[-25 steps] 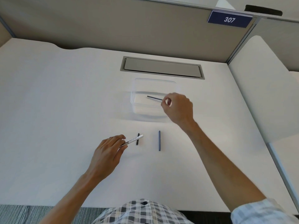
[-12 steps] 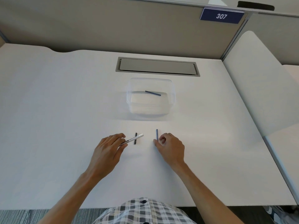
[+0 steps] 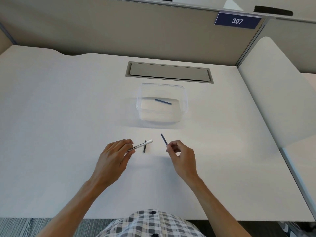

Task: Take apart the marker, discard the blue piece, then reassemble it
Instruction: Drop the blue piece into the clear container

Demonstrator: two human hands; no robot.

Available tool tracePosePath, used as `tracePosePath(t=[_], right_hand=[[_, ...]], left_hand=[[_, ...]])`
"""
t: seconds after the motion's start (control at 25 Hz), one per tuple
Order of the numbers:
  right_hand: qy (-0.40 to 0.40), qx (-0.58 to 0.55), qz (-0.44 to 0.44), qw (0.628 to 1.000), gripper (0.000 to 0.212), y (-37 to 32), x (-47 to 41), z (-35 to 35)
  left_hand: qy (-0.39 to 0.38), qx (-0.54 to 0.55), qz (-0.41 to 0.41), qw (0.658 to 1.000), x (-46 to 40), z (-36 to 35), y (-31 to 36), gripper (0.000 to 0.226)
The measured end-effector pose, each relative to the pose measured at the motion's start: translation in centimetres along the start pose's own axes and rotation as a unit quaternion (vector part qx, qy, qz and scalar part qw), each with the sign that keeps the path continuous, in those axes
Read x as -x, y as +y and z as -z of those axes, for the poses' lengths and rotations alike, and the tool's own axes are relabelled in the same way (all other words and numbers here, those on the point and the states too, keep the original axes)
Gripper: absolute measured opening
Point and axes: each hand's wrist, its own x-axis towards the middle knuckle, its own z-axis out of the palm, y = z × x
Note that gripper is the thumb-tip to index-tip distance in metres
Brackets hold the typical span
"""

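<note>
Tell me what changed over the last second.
The right hand let go of the blue rod in the clear container, came back and picked up the dark rod from the desk. The left hand still holds the marker barrel; black cap unmoved.

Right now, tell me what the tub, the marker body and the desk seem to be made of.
Tub: clear plastic, probably; the desk and the blue stick inside show through its glossy walls.
Marker body: smooth white plastic by its look, with black print.
Desk: matte white, likely laminate; nothing shows what lies beneath.
</note>
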Motion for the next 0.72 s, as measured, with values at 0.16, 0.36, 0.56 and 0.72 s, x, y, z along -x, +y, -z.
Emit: tracePosePath(t=[0.16,0.36,0.56,0.72], right_hand=[[-0.01,-0.126,0.005,0.992,0.011,-2.0,0.9,1.2],[0.001,-0.132,0.033,0.991,0.011,-2.8,1.2,2.0],[-0.01,-0.113,0.037,0.993,0.01,-2.6,1.0,2.7],[-0.031,-0.101,0.043,0.993,0.011,-2.7,0.8,3.4]], left_hand=[[0.005,0.003,-0.009,1.0,-0.4,0.2,-0.1,0.019],[0.001,0.008,-0.017,1.0,-0.6,0.4,0.1,0.017],[-0.001,0.01,-0.014,1.0,-0.6,0.4,0.4,0.017],[-0.009,0.009,-0.026,1.0,-0.8,0.6,0.6,0.019]])
